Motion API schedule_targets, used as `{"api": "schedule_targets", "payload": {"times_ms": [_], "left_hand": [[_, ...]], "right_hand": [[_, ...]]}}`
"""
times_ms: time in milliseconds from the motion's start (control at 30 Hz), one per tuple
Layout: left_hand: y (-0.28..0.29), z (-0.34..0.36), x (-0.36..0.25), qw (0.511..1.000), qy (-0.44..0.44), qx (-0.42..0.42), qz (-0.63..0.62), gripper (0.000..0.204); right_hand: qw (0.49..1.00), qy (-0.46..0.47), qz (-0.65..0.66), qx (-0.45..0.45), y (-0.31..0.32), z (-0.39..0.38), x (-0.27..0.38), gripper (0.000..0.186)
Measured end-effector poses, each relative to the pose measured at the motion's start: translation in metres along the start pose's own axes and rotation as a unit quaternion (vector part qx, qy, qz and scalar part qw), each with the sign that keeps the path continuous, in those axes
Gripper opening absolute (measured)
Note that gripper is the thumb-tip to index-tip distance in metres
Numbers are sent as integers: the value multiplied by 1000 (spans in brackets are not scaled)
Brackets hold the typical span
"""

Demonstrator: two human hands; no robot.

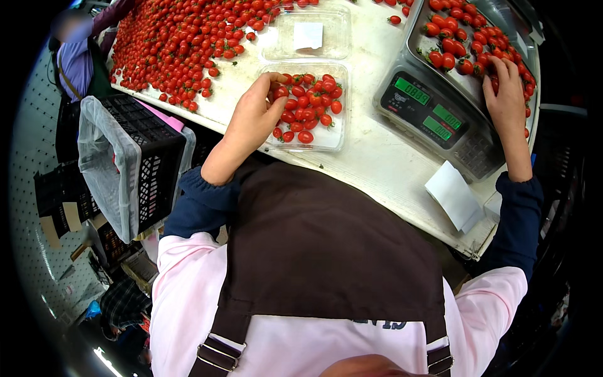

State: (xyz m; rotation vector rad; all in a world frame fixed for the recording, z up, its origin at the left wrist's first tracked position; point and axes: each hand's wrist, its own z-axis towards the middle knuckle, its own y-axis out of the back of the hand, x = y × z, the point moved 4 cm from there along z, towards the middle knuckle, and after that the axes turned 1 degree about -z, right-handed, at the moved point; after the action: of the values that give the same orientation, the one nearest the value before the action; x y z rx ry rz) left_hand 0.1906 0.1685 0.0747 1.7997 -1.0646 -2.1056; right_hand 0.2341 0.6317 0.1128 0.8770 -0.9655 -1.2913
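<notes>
A clear plastic container [308,135] holds red cherry tomatoes with a white sheet under them; its lid [336,34] lies open behind, a white paper slip on it. My left hand [254,110] is at the container's left side, fingers curled over tomatoes; what they grip is hidden. To the right, a digital scale [402,110] carries a metal tray [424,50] of tomatoes. My right hand [505,97] dips into the tray's right part, fingers bent among the tomatoes, tips hidden.
Loose tomatoes [182,44] cover the table's [358,176] back left. Folded white paper [452,195] lies near the front right edge. Lined black crates [154,182] stand beside the table at left. A co-worker [75,69] stands at the far upper left.
</notes>
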Motion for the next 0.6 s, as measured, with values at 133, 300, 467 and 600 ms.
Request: {"api": "schedule_targets", "payload": {"times_ms": [133, 300, 467, 600], "left_hand": [[4, 0, -1, 1000, -7, 6, 20, 24], [3, -3, 2, 999, 3, 37, -8, 24], [-2, -10, 5, 933, 167, 107, -299, 33], [2, -19, 12, 897, 196, 94, -385, 35]], "right_hand": [[998, -32, -49, -14, -12, 0, -22, 34], [997, -35, -71, 0, -12, 2, -20, 30], [996, -86, 33, 4, -13, 3, -40, 25], [992, -99, 73, -8, -18, 14, -68, 26]]}}
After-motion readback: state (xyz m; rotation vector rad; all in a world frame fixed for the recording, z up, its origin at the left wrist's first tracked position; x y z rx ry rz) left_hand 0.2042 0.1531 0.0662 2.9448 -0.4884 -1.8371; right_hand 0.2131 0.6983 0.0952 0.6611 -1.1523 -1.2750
